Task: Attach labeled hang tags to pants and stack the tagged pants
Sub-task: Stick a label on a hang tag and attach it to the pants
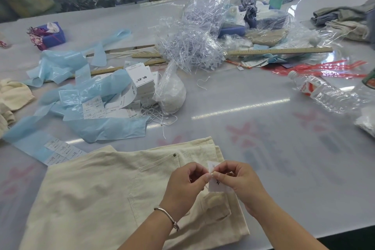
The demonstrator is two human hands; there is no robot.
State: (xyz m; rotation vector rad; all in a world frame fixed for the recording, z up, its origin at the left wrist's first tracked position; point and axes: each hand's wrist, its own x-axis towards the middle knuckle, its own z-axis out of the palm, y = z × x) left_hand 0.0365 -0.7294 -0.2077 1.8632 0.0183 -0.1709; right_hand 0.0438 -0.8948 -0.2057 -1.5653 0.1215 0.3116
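Cluttered grey worktop (263, 91) lies beyond both hands, left hand (182, 184) and right hand (241, 180) meeting fingertip-to-fingertip, pinching a white hang tag (216, 185) directly above the cream pants (91, 189) beneath them.

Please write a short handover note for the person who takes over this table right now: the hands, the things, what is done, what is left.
Left hand: pinches the top edge of the small white paper hang tag.
Right hand: pinches the same tag from the other side.
Folded cream cotton pants lie flat at the near table edge, under both hands.
Stack of white printed tags and loose white strings sit further back to the left.
Done: tag picked up, held over the pants.
Left: whether the tag is already fastened cannot be told; fasten it if needed, then stack the pants.
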